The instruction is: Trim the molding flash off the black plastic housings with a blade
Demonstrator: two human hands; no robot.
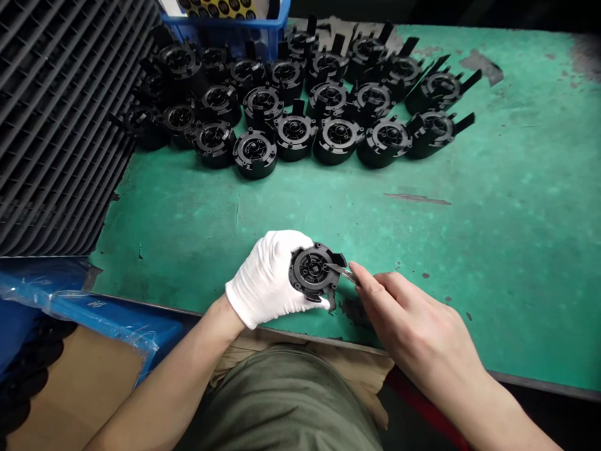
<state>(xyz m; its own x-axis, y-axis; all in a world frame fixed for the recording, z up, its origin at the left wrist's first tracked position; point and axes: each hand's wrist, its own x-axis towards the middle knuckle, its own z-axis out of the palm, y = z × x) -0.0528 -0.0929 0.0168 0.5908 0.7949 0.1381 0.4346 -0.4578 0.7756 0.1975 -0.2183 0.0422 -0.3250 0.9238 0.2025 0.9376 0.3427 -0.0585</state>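
Observation:
My left hand (270, 279), in a white glove, is closed around a round black plastic part (313, 270) and holds it just above the near edge of the green table (493, 207). My bare right hand (413, 319) pinches a small metal blade (342, 271), whose tip touches the part's face near its right tab. Both hands are close together at the middle front.
Several identical black round parts (300, 103) lie in rows at the back of the table. A blue crate (235, 28) stands behind them. A black slatted panel (56, 119) fills the left side. Blue plastic wrap (94, 307) over a cardboard box sits lower left.

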